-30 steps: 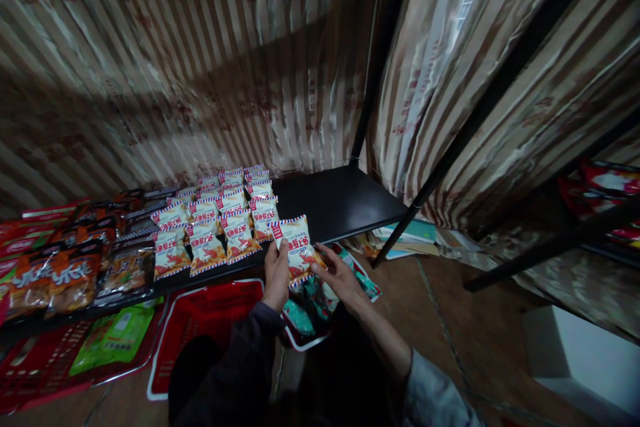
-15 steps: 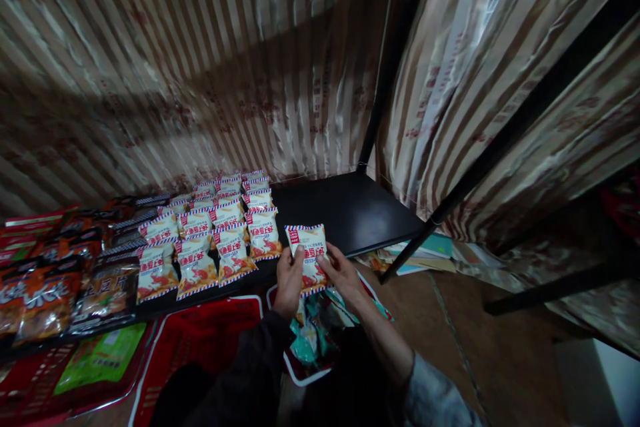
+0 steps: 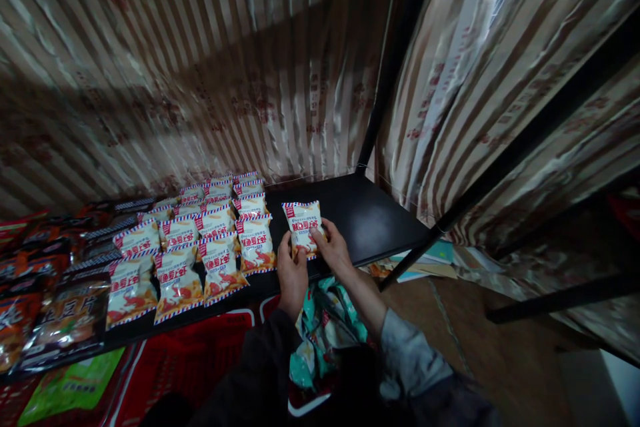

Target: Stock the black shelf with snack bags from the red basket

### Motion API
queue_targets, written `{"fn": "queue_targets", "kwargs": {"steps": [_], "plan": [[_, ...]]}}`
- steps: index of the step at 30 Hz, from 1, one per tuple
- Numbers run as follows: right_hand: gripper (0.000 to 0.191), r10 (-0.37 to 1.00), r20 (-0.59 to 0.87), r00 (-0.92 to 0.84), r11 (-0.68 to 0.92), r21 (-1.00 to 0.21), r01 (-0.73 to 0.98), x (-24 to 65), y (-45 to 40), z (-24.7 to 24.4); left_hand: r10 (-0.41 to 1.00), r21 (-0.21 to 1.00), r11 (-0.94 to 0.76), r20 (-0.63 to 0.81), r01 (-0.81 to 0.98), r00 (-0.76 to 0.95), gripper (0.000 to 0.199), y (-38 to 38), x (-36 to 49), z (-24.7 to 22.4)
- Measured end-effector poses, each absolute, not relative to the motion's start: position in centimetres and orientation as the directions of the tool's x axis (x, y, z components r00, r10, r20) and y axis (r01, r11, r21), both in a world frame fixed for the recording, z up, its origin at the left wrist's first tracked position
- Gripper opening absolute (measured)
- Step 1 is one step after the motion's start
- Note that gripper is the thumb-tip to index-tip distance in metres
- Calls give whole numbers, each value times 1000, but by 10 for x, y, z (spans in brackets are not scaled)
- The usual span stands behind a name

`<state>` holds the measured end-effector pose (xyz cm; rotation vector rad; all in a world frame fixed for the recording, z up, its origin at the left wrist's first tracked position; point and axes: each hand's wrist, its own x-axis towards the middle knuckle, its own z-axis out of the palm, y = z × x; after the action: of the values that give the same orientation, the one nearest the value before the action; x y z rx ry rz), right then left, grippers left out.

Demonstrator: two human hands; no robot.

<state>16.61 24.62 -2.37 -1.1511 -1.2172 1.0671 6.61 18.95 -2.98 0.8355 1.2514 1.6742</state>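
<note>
- Work in hand looks like bagged snacks being lined up on a shelf (image 3: 385, 223); my read is partway through, exact fraction can't be told.
- Done: a block of white-and-orange bags (image 3: 256, 247) lies in rows on the shelf, left of the hands. About four columns at the near edge. Far ones overlap, so no firm count.
- Neighbours further left: dark bags (image 3: 70, 317), beside the block and laid in rows too.
- Open item: one matching snack bag (image 3: 303, 221), not part of the block. It's held upright at the shelf's near edge, just right of the rightmost column, a gap between them. Can't tell if its bottom touches the shelf.
- Left hand (image 3: 293, 277): gripping that bag at its lower left, thumb on the front.
- Right hand (image 3: 334, 252): gripping the same bag on its right side, thumb on the front. Neither hand has let go.
- Left over: bare shelf to the right of the held bag, so the rows stop short of the right end.
- Stock below: turquoise bags (image 3: 303, 363) in a basket (image 3: 311, 407) under the hands. Can't see whether more matching bags sit underneath.
</note>
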Motion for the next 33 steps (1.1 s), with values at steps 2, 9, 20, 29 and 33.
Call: {"fn": "queue_targets", "kwargs": {"steps": [2,9,20,29,33], "plan": [[46,984,154,84,148,-986,72,166,258,-28,882,968,-182,83,-172,-464,43,199,67,-35],[53,969,246,41,227,-938,260,162,283,-37,812,967,-82,206,242,-547,39,224,66,-39],[55,927,293,-235,373,-654,658,156,285,-48,802,915,64,190,399,-566,39,241,59,-52],[52,862,460,-213,495,-674,548,148,303,-69,819,843,51,271,535,-505,50,255,62,-59],[46,841,511,-180,522,-677,519,147,322,-70,841,800,38,298,599,-452,56,263,62,-62]]}}
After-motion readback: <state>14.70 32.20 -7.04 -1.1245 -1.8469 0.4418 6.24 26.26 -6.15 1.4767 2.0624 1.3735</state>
